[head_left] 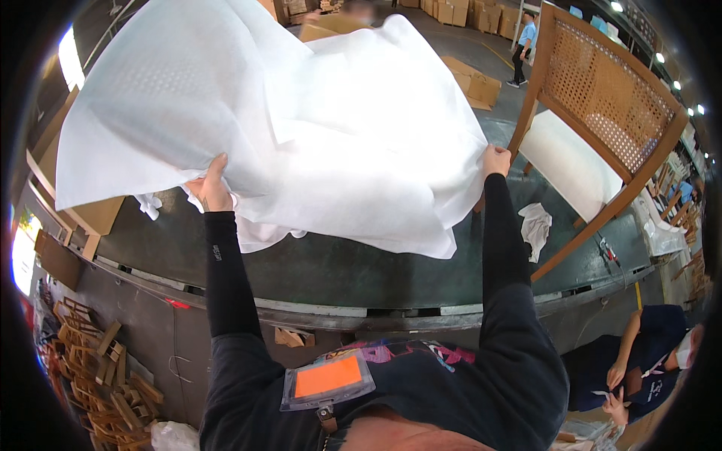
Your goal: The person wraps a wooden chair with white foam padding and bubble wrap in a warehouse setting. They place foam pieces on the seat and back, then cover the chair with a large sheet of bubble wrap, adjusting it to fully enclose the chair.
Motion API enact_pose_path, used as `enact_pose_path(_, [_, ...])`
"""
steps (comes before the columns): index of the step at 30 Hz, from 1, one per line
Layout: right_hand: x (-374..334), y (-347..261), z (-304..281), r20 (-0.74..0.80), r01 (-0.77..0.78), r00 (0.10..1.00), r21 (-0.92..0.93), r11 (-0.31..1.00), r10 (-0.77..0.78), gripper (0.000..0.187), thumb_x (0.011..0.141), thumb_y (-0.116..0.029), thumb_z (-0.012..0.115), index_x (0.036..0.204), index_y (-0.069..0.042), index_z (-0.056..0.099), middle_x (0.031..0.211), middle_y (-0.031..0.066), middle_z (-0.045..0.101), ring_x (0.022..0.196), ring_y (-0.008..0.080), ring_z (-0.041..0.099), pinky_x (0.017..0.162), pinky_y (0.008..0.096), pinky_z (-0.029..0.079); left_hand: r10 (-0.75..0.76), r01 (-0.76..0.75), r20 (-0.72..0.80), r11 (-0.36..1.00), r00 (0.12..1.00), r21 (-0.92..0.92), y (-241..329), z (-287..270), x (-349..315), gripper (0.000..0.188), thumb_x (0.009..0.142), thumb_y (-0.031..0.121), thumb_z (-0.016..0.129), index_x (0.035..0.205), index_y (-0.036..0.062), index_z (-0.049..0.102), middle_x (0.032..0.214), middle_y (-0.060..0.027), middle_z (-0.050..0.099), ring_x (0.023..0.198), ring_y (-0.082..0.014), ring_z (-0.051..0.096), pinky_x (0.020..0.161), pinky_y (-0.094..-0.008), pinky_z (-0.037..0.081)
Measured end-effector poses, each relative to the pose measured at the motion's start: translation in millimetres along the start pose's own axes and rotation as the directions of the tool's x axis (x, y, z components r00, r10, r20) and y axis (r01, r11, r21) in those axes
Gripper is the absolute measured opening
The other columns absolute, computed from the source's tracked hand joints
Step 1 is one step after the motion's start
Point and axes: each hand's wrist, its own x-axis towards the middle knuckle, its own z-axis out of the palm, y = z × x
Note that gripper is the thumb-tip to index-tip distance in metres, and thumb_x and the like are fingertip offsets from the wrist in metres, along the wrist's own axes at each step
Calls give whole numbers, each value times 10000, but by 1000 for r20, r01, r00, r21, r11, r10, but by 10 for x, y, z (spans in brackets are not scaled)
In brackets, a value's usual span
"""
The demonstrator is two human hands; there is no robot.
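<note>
A large, thin white cover sheet [353, 150] is spread in front of me, billowing over the far side of the green worktable [338, 278]. My left hand [214, 188] grips its near edge at the left, thumb on top. With closed fingers, my right hand [496, 160] pinches the sheet's right edge. A perforated pattern shows faintly through the white fabric at the upper left; the rest of what lies under it is hidden. Just right of my right hand stands a wooden chair [602, 90] with a woven cane back and a pale seat.
A crumpled white cloth [535, 229] and a red-handled tool [608, 252] lie on the table's right part. Wooden chair parts [105, 368] are piled on the floor at lower left. A co-worker [639, 368] is at lower right; another person [524, 49] stands farther back near cartons [474, 83].
</note>
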Motion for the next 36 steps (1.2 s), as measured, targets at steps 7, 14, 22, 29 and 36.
enact_pose_path(7, [-690, -845, 86, 70, 689, 685, 262, 676, -725, 531, 911, -289, 633, 1362, -43, 499, 1365, 213, 516, 1279, 393, 469, 1064, 483, 372, -13, 13, 8, 997, 1000, 71, 14, -117, 135, 700, 685, -76, 738, 1322, 42, 473, 1216, -85, 591, 1087, -211, 587, 950, -356, 466])
enact_pose_path(14, [-1370, -917, 167, 564, 920, 372, -121, 372, -737, 603, 934, -481, 551, 1477, -258, 412, 1539, 195, 330, 1448, 414, 234, 1115, 656, 187, -11, 9, 25, 995, 1000, 98, 10, -114, 141, 652, 674, -61, 734, 1277, 28, 502, 1157, -83, 614, 1041, -211, 603, 910, -343, 479])
enact_pose_path(22, [-2586, -1039, 208, 605, 931, -317, 347, -116, -730, 698, 848, -494, 616, 1467, -234, 424, 1562, 130, 321, 1443, 367, 263, 1100, 696, 185, -22, 20, 21, 995, 1000, 98, 81, -124, 92, 712, 667, -84, 722, 1319, 33, 461, 1216, -93, 583, 1103, -228, 578, 957, -357, 464])
enact_pose_path(29, [-2982, -741, -3, 443, 507, -691, 860, 55, -572, 277, 842, -403, 674, 811, -128, 692, 835, 92, 673, 831, 314, 659, 740, 427, 521, -8, 9, -10, 997, 1000, 83, 109, -74, 124, 670, 663, -96, 724, 1281, 26, 495, 1172, -91, 608, 1056, -225, 600, 934, -355, 473])
enact_pose_path(36, [-1252, -1660, 378, 290, 895, 263, 282, 345, -920, 318, 911, -324, 600, 1111, -82, 650, 1162, 149, 635, 1089, 328, 600, 926, 424, 465, -1, -1, 21, 995, 1000, 96, 78, -98, 133, 730, 672, -106, 713, 1333, 75, 462, 1214, -78, 591, 1102, -214, 584, 948, -362, 473])
